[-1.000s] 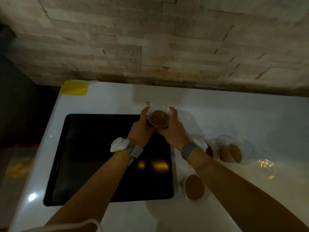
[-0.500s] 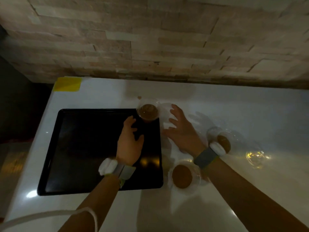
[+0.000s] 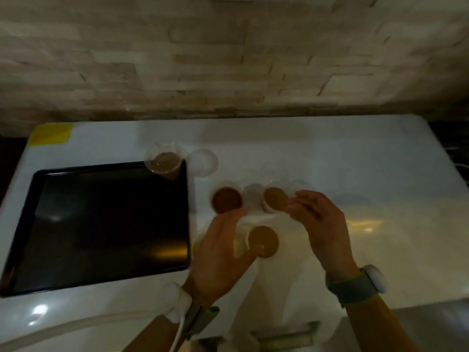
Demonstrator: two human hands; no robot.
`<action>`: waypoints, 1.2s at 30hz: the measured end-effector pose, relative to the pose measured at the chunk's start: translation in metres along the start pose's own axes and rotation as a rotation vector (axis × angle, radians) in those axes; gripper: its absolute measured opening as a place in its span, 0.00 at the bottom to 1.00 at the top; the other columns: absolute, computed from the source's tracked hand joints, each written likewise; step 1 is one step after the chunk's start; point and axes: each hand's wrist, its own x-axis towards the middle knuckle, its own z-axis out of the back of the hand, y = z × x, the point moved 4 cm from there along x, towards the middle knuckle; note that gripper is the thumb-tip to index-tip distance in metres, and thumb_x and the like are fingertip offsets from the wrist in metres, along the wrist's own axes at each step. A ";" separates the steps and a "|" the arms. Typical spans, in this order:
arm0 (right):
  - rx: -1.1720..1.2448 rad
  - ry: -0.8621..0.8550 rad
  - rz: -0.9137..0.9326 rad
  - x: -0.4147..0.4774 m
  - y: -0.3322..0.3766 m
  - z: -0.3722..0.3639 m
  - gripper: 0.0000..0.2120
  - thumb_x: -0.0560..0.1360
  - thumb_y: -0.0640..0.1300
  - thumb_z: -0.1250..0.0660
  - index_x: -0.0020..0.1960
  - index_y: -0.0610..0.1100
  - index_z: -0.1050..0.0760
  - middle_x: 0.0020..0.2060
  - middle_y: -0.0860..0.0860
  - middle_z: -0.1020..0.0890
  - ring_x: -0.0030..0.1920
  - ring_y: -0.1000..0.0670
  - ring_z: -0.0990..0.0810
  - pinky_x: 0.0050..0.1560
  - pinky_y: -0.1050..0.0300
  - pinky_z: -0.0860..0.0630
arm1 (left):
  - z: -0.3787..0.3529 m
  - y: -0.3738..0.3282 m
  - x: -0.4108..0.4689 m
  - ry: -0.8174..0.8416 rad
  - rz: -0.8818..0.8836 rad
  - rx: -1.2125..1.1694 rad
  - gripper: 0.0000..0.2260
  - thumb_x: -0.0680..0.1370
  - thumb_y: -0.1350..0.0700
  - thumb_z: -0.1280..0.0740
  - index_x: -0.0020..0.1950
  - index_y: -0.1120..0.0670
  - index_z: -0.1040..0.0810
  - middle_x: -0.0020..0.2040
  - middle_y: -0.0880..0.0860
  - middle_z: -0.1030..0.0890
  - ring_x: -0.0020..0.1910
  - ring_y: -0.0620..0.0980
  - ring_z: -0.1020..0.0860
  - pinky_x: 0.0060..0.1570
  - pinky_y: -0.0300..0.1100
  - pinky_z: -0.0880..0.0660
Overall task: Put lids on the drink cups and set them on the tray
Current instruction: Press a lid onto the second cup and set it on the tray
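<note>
The black tray (image 3: 101, 224) lies on the left of the white counter. One cup of brown drink (image 3: 163, 162) with a clear lid stands at the tray's far right corner. Three more cups stand to the right of the tray: a dark one (image 3: 227, 200), a lighter one (image 3: 275, 201) and a near one (image 3: 262, 241). My left hand (image 3: 220, 250) curves, fingers apart, around the near cup's left side; blur hides whether it touches. My right hand (image 3: 319, 219) is spread, fingertips at the lighter cup's right rim. A loose clear lid (image 3: 204, 162) lies beside the tray.
Faint clear lids (image 3: 299, 186) lie behind the lighter cup. A yellow tape patch (image 3: 50, 134) marks the counter's far left corner. A brick wall (image 3: 228, 59) runs along the back. The counter's front edge is close to my wrists.
The lidded cup was set on the tray's far right corner and both hands let go. Both hands then moved right and nearer, to the three cups beside the tray.
</note>
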 end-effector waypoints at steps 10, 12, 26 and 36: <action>-0.464 -0.321 -0.184 0.022 -0.123 0.111 0.16 0.75 0.49 0.29 0.61 0.48 0.24 0.59 0.47 0.21 0.59 0.43 0.24 0.62 0.44 0.26 | -0.098 -0.025 0.001 0.249 0.062 0.335 0.47 0.73 0.43 0.29 0.76 0.44 0.64 0.80 0.48 0.56 0.77 0.49 0.59 0.71 0.44 0.54; -0.523 -0.281 -0.225 0.031 -0.138 0.114 0.21 0.73 0.51 0.28 0.63 0.45 0.26 0.62 0.44 0.22 0.63 0.40 0.27 0.64 0.43 0.29 | -0.100 -0.028 0.003 0.249 0.076 0.421 0.46 0.74 0.43 0.30 0.77 0.47 0.62 0.80 0.51 0.56 0.78 0.53 0.57 0.72 0.47 0.55; -0.744 -0.013 -0.334 0.068 -0.159 0.114 0.37 0.69 0.57 0.27 0.73 0.55 0.38 0.63 0.42 0.27 0.63 0.37 0.31 0.61 0.42 0.35 | -0.108 -0.038 0.009 0.164 0.152 0.592 0.43 0.66 0.43 0.24 0.75 0.52 0.42 0.73 0.54 0.32 0.69 0.56 0.31 0.64 0.50 0.31; -0.303 -0.076 -0.215 0.031 -0.152 0.120 0.11 0.74 0.40 0.29 0.55 0.48 0.24 0.44 0.50 0.18 0.45 0.49 0.19 0.50 0.56 0.22 | -0.117 -0.042 -0.009 0.136 0.180 0.235 0.53 0.62 0.39 0.23 0.76 0.45 0.52 0.76 0.51 0.42 0.75 0.52 0.41 0.71 0.46 0.41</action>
